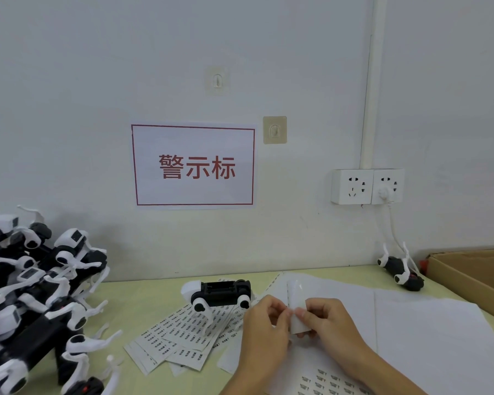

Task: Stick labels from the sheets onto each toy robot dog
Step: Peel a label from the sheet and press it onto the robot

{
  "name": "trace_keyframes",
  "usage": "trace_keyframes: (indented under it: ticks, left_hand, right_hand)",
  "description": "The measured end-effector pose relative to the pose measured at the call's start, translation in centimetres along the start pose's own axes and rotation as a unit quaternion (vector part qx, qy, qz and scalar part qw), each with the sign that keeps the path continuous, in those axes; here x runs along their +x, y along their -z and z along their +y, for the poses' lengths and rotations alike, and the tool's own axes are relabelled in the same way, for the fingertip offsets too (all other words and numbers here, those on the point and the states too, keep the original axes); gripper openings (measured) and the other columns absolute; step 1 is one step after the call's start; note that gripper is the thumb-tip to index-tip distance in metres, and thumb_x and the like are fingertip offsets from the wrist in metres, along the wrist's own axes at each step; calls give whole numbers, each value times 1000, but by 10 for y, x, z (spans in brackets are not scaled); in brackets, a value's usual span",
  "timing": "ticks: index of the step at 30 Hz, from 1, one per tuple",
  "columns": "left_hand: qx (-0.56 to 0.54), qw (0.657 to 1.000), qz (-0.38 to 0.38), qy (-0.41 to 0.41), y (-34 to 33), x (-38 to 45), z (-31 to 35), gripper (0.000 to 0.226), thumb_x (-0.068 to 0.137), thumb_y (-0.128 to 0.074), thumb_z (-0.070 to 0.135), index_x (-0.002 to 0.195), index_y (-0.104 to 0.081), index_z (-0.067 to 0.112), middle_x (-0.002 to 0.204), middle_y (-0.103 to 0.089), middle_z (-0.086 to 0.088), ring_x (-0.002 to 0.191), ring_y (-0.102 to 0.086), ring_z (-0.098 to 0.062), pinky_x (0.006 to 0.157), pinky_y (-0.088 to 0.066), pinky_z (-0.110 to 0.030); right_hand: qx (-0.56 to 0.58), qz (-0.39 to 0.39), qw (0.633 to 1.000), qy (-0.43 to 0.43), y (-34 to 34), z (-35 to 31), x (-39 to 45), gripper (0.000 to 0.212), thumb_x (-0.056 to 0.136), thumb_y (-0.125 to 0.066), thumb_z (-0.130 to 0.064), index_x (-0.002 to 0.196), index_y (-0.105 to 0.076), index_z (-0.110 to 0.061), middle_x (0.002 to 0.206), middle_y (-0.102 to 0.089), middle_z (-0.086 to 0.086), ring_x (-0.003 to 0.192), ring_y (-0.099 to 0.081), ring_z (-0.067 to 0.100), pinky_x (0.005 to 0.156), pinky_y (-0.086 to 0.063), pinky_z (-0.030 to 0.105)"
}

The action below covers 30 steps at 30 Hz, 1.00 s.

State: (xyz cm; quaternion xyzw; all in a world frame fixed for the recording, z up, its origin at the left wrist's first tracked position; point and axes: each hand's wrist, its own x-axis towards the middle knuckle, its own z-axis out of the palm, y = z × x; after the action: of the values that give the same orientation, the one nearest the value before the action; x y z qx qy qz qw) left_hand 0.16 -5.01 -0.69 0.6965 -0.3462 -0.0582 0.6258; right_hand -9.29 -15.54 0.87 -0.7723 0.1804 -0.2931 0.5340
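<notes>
White paper strip pinched between two hands above the desk.

Left hand and right hand meet fingertip to fingertip, each grip pinching the strip's lower edge, wrists low. A label could tear or curl onto itself if peeled too fast. One toy dog lies on its back on the label sheets, just beside the hands; a pile of dogs waits far left.

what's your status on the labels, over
Both hands, left and right, pinch a curled white label strip. Black-and-white toy robot dog lies unlabelled on printed label sheets. Nothing blocking.
</notes>
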Motion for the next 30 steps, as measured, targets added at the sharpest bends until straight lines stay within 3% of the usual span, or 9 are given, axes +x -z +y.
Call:
trace_keyframes:
  ticks: [8,14,17,20,21,23,25,28,30]
  left_hand:
    - [-14,1000,-7,9,-1,-1,0,16,94,-63,10,79,-64,15,74,-70,-4,66,-68,-26,62,-60,-49]
    - [12,999,6,40,0,1,-3,18,92,-59,11,74,-60,13,69,-70,-10,65,-68,-31,66,-57,-49]
    - [-6,997,20,75,1,3,-3,17,93,-57,8,76,-60,9,70,-70,-12,61,-68,-30,64,-58,-49]
    - [-24,994,39,98,4,4,-2,18,94,-55,7,77,-61,8,69,-70,-11,52,-64,-19,60,-57,-43]
    - [-27,994,41,101,5,4,-1,18,95,-55,7,77,-61,8,69,-70,-10,50,-64,-16,57,-57,-39]
    - [-34,993,41,103,5,4,-1,18,96,-55,7,78,-61,8,70,-70,-11,49,-62,-13,54,-54,-32]
    - [-34,993,40,103,4,4,0,18,96,-55,7,79,-61,8,70,-70,-13,49,-61,-13,53,-54,-31]
    - [-36,994,38,95,3,3,0,19,95,-55,8,77,-62,8,69,-69,-13,49,-62,-14,55,-56,-37]
    - [-39,995,39,88,3,2,0,19,95,-56,9,77,-62,8,69,-69,-12,50,-63,-15,56,-57,-41]
  right_hand:
    - [-20,8,1000,11,-1,-2,-2,53,96,-62,-6,46,-61,-25,49,-57,-6,54,-56,8,56,-43,18]
    - [-46,40,998,33,-9,-4,-3,47,93,-62,-5,50,-50,-18,52,-50,5,53,-54,17,55,-53,33]
    - [-58,139,988,28,-12,-2,0,37,90,-58,-6,57,-43,-15,54,-42,3,53,-42,17,55,-49,47]
    - [-60,292,955,-4,-5,-7,3,8,90,-56,-10,94,-62,-11,77,-63,2,62,-58,10,53,-57,32]
    - [-75,338,938,-26,1,-6,5,20,89,-58,-10,109,-60,-14,95,-62,2,77,-62,11,61,-57,30]
    - [-140,401,903,-64,15,1,8,43,86,-62,-8,127,-53,-16,122,-50,8,111,-52,26,95,-45,45]
    - [-191,421,885,-52,20,3,7,41,83,-62,-5,123,-57,-16,123,-48,10,117,-44,29,101,-35,49]
    - [-175,340,920,80,10,0,1,30,80,-60,4,94,-69,-20,93,-62,-2,85,-55,9,78,-44,24]
    - [-171,249,941,153,1,-5,-4,36,76,-59,12,77,-73,-21,73,-63,-10,70,-59,10,62,-41,13]
